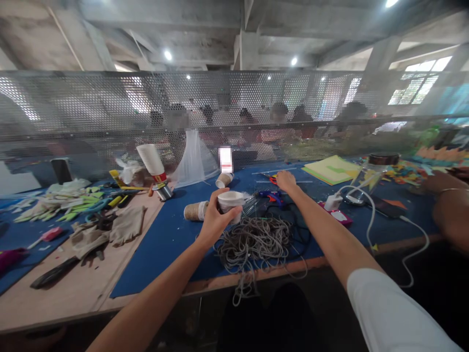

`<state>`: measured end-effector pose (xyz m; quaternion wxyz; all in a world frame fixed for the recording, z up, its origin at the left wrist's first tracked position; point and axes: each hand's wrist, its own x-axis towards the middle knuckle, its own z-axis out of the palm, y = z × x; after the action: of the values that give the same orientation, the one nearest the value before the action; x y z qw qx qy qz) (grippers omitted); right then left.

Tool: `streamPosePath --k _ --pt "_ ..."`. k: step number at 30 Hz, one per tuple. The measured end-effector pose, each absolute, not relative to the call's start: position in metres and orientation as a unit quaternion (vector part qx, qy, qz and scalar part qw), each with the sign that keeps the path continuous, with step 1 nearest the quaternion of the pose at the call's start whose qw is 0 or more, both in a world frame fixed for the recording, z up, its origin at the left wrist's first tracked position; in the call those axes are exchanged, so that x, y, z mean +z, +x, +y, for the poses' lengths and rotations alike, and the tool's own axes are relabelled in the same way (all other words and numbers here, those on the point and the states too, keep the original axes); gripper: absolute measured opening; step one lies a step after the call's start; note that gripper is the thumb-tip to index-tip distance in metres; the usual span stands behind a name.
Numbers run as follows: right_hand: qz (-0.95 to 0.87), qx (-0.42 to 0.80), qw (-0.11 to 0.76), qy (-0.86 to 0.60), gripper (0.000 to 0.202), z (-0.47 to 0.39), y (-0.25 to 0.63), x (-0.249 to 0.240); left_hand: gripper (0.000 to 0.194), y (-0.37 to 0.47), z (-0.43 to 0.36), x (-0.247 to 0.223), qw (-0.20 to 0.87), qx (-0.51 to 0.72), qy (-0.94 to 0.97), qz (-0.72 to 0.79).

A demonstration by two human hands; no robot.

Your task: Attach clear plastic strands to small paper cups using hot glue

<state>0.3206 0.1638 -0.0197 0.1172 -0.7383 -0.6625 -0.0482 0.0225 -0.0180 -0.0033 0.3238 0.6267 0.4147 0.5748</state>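
My left hand is closed around a small white paper cup, its rim tilted up. Farther forward, my right hand is closed at the handle of scissors with an orange-red grip; its fingers partly cover them. Beside the left hand lies a cup wrapped in tan twine, and a second twine-wrapped cup rests farther back. A tangled heap of grey cord lies in front of me, some strands hanging over the table edge. Between my hands sits a blue glue gun with an orange trigger.
A stack of white cups stands back left, near gloves and a black-handled tool. Yellow and green sheets, a clear jar and a white charger with cable are on the right. A perforated screen borders the back. Another person's arm is at far right.
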Motion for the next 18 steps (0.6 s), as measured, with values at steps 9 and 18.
streamPosePath --k 9,18 --pt "-0.641 -0.004 0.088 -0.763 0.033 0.192 0.323 -0.012 0.062 0.020 -0.016 -0.006 0.352 0.563 0.614 0.427" --pt "-0.588 0.057 0.279 -0.758 0.022 0.169 0.338 -0.011 0.065 0.017 -0.008 -0.008 0.476 0.587 0.526 0.390"
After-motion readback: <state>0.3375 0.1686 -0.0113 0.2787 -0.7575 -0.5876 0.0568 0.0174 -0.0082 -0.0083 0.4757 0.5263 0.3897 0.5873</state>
